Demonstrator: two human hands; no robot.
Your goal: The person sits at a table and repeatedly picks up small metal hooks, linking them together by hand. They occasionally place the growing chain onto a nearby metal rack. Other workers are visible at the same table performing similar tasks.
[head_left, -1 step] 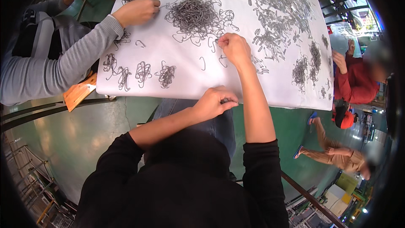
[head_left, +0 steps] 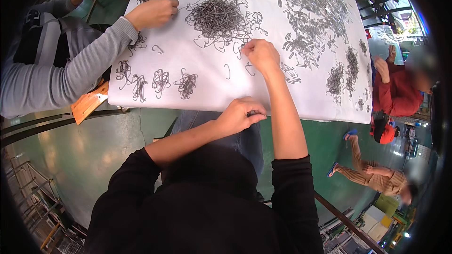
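My right hand (head_left: 262, 55) is over the white-covered table, its thumb and fingers pinched on a bent wire hook (head_left: 241, 51) that shows only in part. Just left of it lies a large heap of grey wire hooks (head_left: 214, 16), with loose ones around its rim. A single hook (head_left: 228, 71) and another hook (head_left: 249, 69) rest nearer to me. At the table's front edge my left hand (head_left: 239, 114) has its fingers curled together, with something small and dark at the fingertips that I cannot make out.
Small bunches of hooks (head_left: 160, 81) line the front left of the white tabletop (head_left: 207, 96). Short metal pieces (head_left: 306, 23) spread across the right side. A co-worker's hand (head_left: 153, 13) reaches in from the left. People in red (head_left: 400, 89) and brown (head_left: 381, 178) are at the right.
My hands stay almost where they were. At the right, the red-sleeved person's hand shifts slightly.
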